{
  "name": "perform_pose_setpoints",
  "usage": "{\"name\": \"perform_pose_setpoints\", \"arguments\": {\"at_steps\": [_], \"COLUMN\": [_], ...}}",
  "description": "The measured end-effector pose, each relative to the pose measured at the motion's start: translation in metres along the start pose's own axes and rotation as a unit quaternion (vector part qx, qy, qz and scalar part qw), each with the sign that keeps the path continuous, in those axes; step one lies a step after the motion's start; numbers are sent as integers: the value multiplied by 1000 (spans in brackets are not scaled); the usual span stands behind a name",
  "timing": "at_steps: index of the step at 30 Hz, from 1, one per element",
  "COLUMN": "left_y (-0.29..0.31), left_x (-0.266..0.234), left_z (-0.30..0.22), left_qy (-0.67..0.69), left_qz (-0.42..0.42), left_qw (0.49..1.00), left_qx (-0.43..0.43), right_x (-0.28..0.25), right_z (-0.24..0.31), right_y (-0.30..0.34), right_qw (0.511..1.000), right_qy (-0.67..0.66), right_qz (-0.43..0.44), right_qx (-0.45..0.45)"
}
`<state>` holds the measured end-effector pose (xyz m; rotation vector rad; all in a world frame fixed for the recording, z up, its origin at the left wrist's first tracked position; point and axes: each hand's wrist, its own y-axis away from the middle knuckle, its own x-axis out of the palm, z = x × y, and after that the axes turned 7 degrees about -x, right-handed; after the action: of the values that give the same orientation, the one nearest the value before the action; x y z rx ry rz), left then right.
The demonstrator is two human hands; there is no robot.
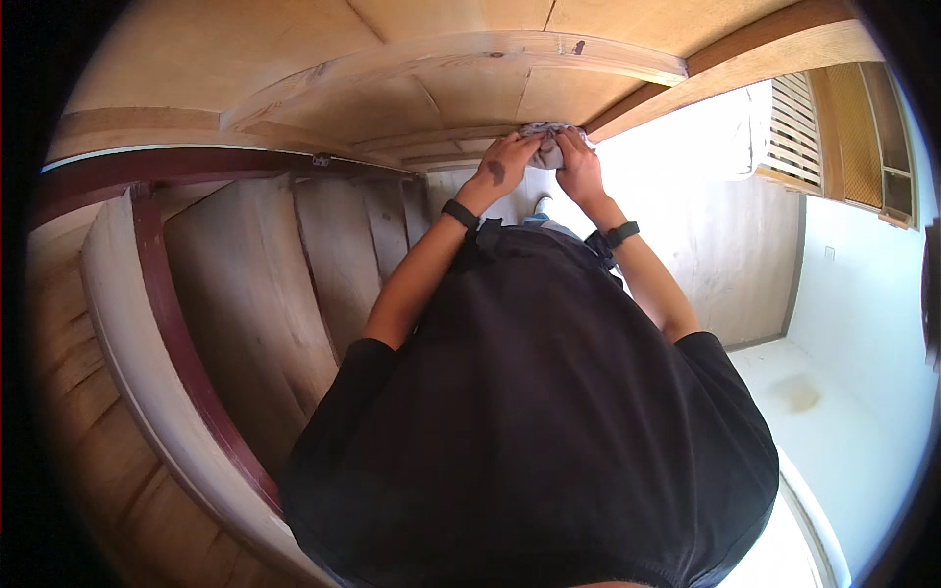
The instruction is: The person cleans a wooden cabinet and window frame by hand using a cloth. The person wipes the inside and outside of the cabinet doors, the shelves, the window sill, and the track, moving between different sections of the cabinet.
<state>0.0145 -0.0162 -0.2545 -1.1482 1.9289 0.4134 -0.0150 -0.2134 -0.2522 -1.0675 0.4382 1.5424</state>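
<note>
Both my hands meet at the top middle of the view on a bunched, pale greyish cloth [546,154]. My left hand [508,160] grips its left side with bent fingers. On the right side, my right hand [578,167] is closed on the same cloth, thumb toward the middle. The cloth is beside the lower end of a wooden panel [412,103] with raised wooden strips; whether it touches the wood I cannot tell. Dark bands circle both my wrists.
On the left, wooden stairs [235,284] run beside a dark red rail [167,294] and a curved pale board [123,294]. A wooden cabinet with a slatted front [792,127] stands at the upper right, near a white wall [863,294]. Bright light washes out the floor there.
</note>
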Motion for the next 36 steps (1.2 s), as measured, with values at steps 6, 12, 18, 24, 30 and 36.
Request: {"name": "perform_pose_setpoints", "arguments": {"at_steps": [6,12,18,24,30,36], "left_y": [26,9,-3,-2,5,7], "left_x": [-9,5,9,10,-5,-26], "left_z": [0,-10,-6,-7,-2,-7], "left_qy": [38,0,-35,-12,-5,14], "left_qz": [31,2,40,-1,18,31], "left_qw": [997,1000,998,999,1000,999], "left_qx": [-60,28,-20,-40,-25,10], "right_x": [-6,-17,0,-18,-29,-48], "right_z": [8,5,4,11,24,41], "right_y": [-5,9,-1,-12,-14,-10], "right_qw": [999,998,998,997,996,999], "right_qy": [13,50,66,-43,-75,-26], "right_qz": [26,32,-6,26,45,47], "right_qx": [-26,-31,-7,61,30,1]}}
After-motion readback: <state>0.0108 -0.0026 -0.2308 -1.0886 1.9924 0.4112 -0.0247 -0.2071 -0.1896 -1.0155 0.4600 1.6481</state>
